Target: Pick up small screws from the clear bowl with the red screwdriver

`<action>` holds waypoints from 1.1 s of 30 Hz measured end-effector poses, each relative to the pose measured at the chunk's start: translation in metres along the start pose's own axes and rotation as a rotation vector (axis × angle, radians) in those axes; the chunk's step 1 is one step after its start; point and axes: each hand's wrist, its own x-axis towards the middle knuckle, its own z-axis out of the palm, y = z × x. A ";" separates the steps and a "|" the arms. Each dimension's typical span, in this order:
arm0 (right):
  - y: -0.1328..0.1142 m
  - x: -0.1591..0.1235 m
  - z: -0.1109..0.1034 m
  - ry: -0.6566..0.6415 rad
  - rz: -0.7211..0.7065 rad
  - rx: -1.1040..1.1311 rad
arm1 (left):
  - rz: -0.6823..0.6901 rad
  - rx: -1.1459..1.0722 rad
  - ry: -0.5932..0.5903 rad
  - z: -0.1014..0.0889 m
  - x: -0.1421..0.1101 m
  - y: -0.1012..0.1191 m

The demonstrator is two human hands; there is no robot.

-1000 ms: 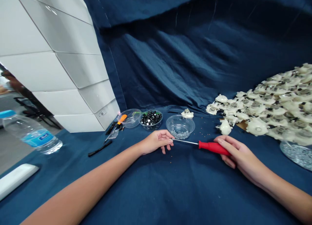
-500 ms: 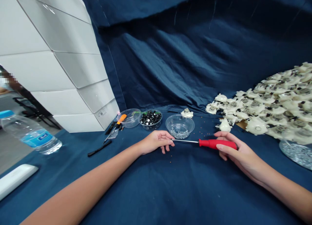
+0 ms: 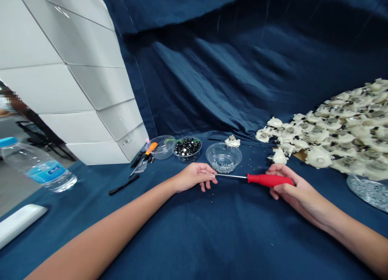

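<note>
My right hand (image 3: 295, 189) is shut around the red handle of a screwdriver (image 3: 269, 180). The thin steel shaft (image 3: 230, 176) runs left to my left hand (image 3: 194, 177), whose fingertips close on its tip. Anything small held there is hidden by those fingers. Just beyond the shaft stands a clear plastic bowl (image 3: 223, 157) with small metal screws in the bottom. A cream plastic part (image 3: 232, 141) lies behind that bowl. A large heap of similar parts (image 3: 339, 136) spreads beyond my right hand.
A bowl of black pieces (image 3: 187, 147), a clear bowl (image 3: 162, 147) and an orange-handled tool (image 3: 150, 149) stand left of the hands. A water bottle (image 3: 38, 169), white bar (image 3: 20, 219) and screw-filled dish (image 3: 368, 193) lie on the blue cloth (image 3: 212, 235).
The red handle has swung from sloping down to the right to nearly level. My right hand has turned around it, while my left hand stays at the shaft tip.
</note>
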 end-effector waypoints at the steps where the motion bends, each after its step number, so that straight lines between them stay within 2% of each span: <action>1: 0.000 0.000 0.000 -0.002 0.005 0.014 | 0.000 0.000 -0.002 0.000 0.000 0.000; 5: 0.004 0.002 -0.002 -0.006 0.029 0.008 | 0.013 0.001 -0.009 0.000 -0.001 0.001; 12: 0.009 0.010 -0.014 0.101 -0.030 -0.230 | 0.020 -0.002 -0.012 0.002 -0.001 0.003; 17: 0.009 0.011 -0.012 0.125 -0.008 -0.319 | 0.015 0.024 -0.029 0.002 -0.001 0.003; 25: 0.006 0.001 -0.001 0.084 -0.040 -0.154 | 0.007 0.015 -0.013 0.001 -0.001 0.002; 33: 0.006 0.003 -0.007 0.063 -0.040 -0.214 | 0.010 0.014 -0.040 0.000 -0.001 0.003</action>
